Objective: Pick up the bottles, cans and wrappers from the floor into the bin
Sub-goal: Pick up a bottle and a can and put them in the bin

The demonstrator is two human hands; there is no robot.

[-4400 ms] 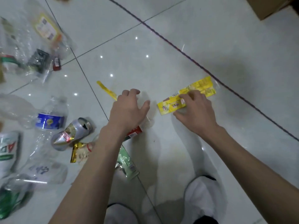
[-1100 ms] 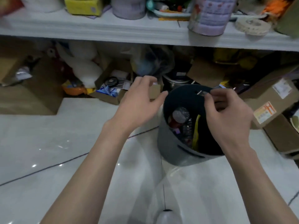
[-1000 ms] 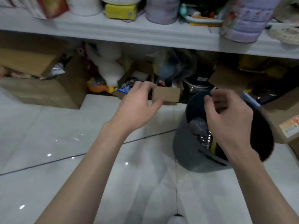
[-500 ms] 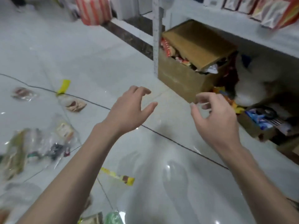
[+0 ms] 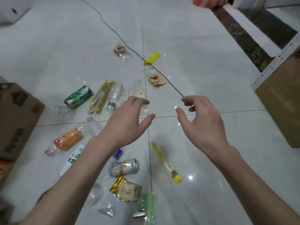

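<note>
Left hand [image 5: 128,122] and right hand [image 5: 203,124] side by side above the tiled floor [image 5: 211,62], fingers [image 5: 139,100] loosely spread, holding nothing, crushed can [image 5: 124,167], orange-label bottle [image 5: 65,142] and yellow wrapper [image 5: 165,162] lying on the floor beneath

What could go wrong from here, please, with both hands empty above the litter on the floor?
The clear bottle nearly vanishes against the glossy white floor, so it may be missed or stepped on. The silver can lies on its side and might roll away from a loose grip. The thin dark cord across the tiles could catch a foot.
</note>
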